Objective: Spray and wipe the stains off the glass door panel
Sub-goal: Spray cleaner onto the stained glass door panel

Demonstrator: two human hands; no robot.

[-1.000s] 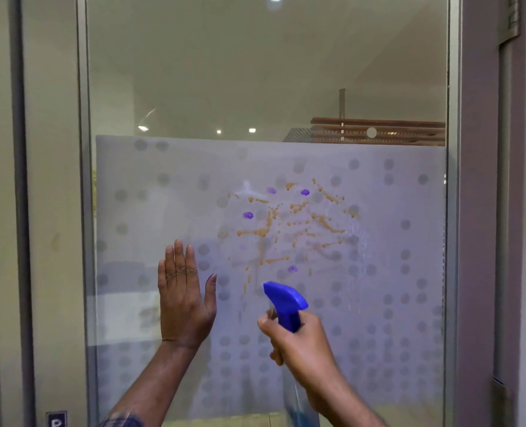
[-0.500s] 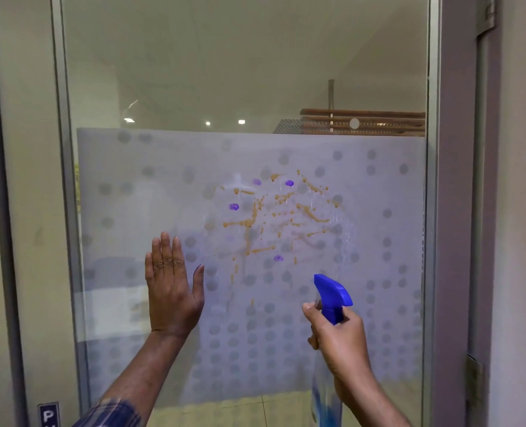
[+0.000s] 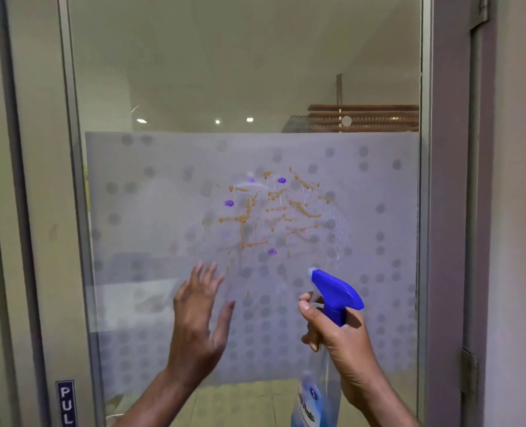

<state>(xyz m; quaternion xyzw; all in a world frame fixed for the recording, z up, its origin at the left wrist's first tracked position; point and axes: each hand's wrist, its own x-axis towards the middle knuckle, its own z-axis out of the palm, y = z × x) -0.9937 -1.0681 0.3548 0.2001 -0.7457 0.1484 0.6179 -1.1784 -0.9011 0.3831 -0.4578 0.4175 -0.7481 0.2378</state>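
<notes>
Now left hand (image 3: 198,315) has lifted off the glass panel (image 3: 151,211).

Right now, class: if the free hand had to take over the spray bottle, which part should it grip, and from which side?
Grip the clear body of the spray bottle below the right hand, coming from the person's left. The bottle stands upright, the right hand already wraps its neck under the blue trigger head, and the left hand is open and empty on that side.

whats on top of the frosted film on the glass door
Orange-brown splatter and purple spots with wet spray runs. The left hand and spray bottle cover parts lower down.
</notes>
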